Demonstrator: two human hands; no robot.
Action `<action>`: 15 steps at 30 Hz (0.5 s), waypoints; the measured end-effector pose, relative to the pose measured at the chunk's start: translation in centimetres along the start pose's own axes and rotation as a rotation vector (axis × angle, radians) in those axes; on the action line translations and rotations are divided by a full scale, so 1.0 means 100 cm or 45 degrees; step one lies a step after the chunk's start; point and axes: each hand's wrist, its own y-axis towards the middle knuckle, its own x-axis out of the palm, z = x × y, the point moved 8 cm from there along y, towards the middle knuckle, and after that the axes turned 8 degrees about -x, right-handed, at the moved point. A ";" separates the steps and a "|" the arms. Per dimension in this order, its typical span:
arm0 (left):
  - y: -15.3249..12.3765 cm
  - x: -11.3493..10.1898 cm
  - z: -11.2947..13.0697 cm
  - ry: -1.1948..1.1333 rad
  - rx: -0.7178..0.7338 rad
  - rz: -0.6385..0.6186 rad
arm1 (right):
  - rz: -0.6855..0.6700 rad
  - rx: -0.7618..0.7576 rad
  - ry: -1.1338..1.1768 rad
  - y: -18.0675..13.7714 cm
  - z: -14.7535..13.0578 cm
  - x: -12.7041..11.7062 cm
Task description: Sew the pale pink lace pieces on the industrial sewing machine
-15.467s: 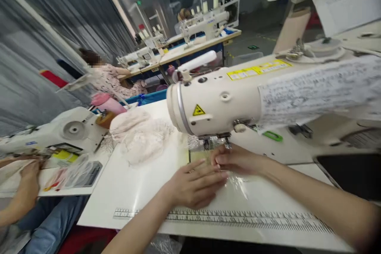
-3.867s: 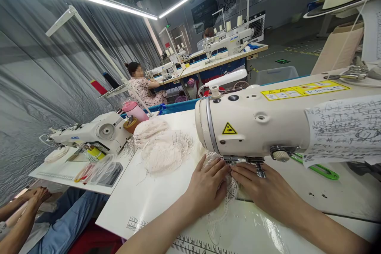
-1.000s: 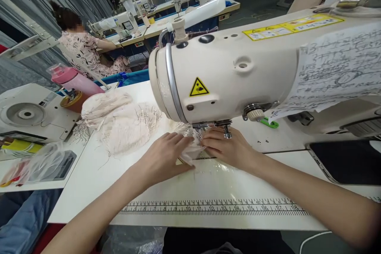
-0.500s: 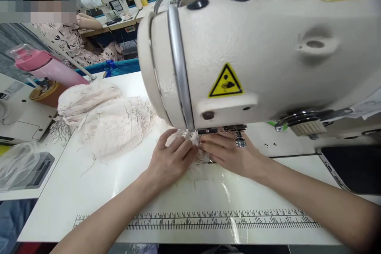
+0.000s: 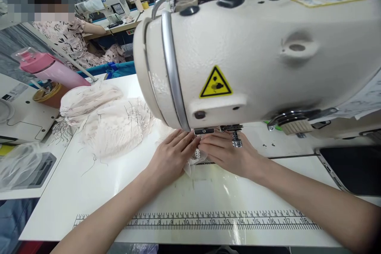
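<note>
Under the head of a white sewing machine [image 5: 256,55], my two hands meet at a small piece of pale lace fabric [image 5: 195,156]. My left hand [image 5: 171,152] lies over its left side, fingers together and pressed onto the cloth. From the right, my right hand [image 5: 232,152] pinches the lace near the needle area, its fingertips almost touching the left thumb. The machine head hides the needle and part of my right fingers. More pale gathered fabric [image 5: 116,127] with loose dark threads lies left of the machine.
A printed ruler [image 5: 190,221] runs along the table's front. A phone [image 5: 351,168] lies at the right. Toward the left are a pink bottle [image 5: 50,69], a brown cup [image 5: 49,94] and a grey tray [image 5: 38,172]. Another person [image 5: 68,39] sits beyond, near other sewing machines.
My left hand has flattened, its raised knuckles lowered and fingers stretched onto the cloth. A fabric corner now shows below its fingers. The view has shifted slightly.
</note>
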 end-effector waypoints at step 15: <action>0.000 0.004 -0.005 -0.007 -0.052 -0.046 | 0.041 -0.061 -0.135 0.006 -0.004 -0.007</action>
